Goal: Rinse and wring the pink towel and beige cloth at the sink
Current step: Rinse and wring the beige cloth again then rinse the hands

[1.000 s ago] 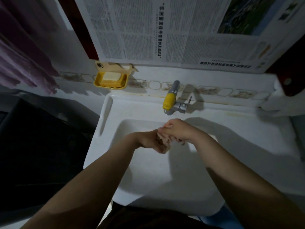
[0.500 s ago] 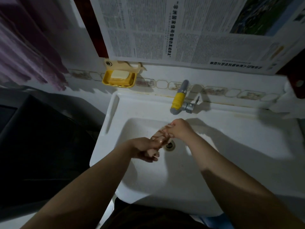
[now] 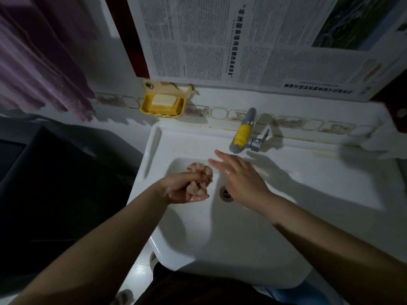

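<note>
My left hand (image 3: 182,190) is over the left part of the sink (image 3: 330,183) basin, palm turned partly up, fingers (image 3: 199,198) curled tight around a wadded beige cloth (image 3: 199,175). The cloth is bunched into a lump; most of it bulges out above my fist toward the back wall of the basin, and a smaller part shows inside the grip. It looks wet, and my fingertips shine with water.

My right hand (image 3: 239,179) is flat and spread, palm down, fingers stretched toward the far left, holding nothing. It hovers above the basin just right of the cloth, fingertips near the lump; I cannot tell whether they touch it. The drain (image 3: 225,193) shows between my two hands, partly under the right one.

The tap (image 3: 242,134), with a yellow wrap on its spout, sits at the back rim of the sink, just beyond my right fingertips. I see no stream of water from it, though the light is dim.

A yellow soap dish (image 3: 163,105) with a pale bar hangs on the wall left of the tap. Newspaper (image 3: 253,40) covers the wall above. A purplish-pink towel (image 3: 39,62) hangs far left, well apart from the sink.
</note>
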Motion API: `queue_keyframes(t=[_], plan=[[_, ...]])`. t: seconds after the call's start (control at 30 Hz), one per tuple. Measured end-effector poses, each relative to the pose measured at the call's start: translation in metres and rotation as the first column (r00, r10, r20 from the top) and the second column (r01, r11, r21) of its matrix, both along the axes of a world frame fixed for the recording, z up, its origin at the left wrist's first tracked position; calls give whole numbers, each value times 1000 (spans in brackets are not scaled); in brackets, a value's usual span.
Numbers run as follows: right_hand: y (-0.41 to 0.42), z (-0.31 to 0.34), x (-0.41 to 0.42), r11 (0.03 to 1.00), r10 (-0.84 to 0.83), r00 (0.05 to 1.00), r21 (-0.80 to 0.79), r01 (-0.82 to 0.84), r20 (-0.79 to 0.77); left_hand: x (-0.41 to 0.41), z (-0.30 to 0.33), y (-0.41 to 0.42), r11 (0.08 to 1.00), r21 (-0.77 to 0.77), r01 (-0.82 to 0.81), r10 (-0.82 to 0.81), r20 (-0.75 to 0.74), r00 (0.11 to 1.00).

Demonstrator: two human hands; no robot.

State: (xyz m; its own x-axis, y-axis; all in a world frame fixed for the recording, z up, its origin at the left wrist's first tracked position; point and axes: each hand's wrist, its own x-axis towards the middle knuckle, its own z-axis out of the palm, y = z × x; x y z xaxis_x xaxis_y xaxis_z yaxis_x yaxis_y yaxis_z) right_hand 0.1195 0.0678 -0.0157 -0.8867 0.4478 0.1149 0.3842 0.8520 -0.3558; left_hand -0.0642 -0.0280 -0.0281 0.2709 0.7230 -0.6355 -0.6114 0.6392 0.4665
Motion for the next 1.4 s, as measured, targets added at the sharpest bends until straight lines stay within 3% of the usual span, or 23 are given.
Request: queue_keyframes(t=[0.1,0.27,0.33,0.4,0.5,0.57,0.63,0.73,0.8,0.87,0.93,1.0,1.07,1.13,1.17,1.2,1.23,1.27,1.3,1.33,1.37,1.4], plan=[[-3,2,-6,903,257,965,343,-258,49,9,18,6,949,33,314,-310,-75,948],[1,8,-15,740,438,898,585,-333,-42,22,33,12,781,-93,617,-621,-227,751],[-2,7,-16,679,426,904,648,-346,36,26,34,12,731,-185,657,-677,-318,664],[-9,7,-17,696,324,933,628,-347,156,29,32,11,713,-243,657,-679,-470,564],[-17,12,-27,812,109,932,510,-284,346,34,25,9,772,-302,559,-545,-767,338],[-19,12,-34,934,35,896,306,-187,442,37,20,8,780,-345,522,-444,-893,74],[-18,10,-43,1000,-7,846,-21,22,533,35,16,6,760,-377,529,-309,-926,-216],[-18,10,-48,871,-20,858,-412,267,513,26,21,4,693,-369,620,-7,-863,-505],[-21,14,-46,641,-69,881,-656,398,468,17,25,6,608,-363,706,189,-798,-572],[-29,17,-41,321,-139,882,-823,470,450,9,32,8,505,-360,785,332,-757,-562],[-36,16,-35,30,-153,899,-907,420,411,4,41,10,366,-277,888,486,-757,-437],[-40,15,-31,-184,-116,918,-916,356,380,-3,46,10,235,-184,954,672,-679,-296],[-37,15,-27,-291,-42,926,-891,348,376,-5,41,11,236,-187,954,749,-591,-301],[-28,13,-23,-313,-3,923,-877,364,384,4,36,10,390,-223,893,633,-639,-436],[-23,13,-21,-287,-10,916,-879,380,400,11,34,10,507,-289,812,460,-706,-539],[-21,13,-19,-213,-46,908,-893,398,416,17,31,9,607,-352,712,241,-773,-588],[-20,13,-15,-78,-111,906,-913,401,407,21,28,8,676,-411,612,-9,-834,-551],[-20,12,-11,110,-185,912,-914,390,367,22,25,7,715,-439,545,-268,-891,-366],[-21,11,-4,319,-236,925,-875,364,298,21,23,6,754,-432,495,-474,-880,-47],[-22,9,5,562,-212,952,-770,303,220,19,23,3,790,-414,451,-568,-772,286],[-23,7,14,805,-113,979,-563,189,168,19,26,-1,812,-391,433,-579,-626,522],[-25,5,21,950,22,990,-310,22,138,19,30,-4,824,-355,441,-566,-503,653]])
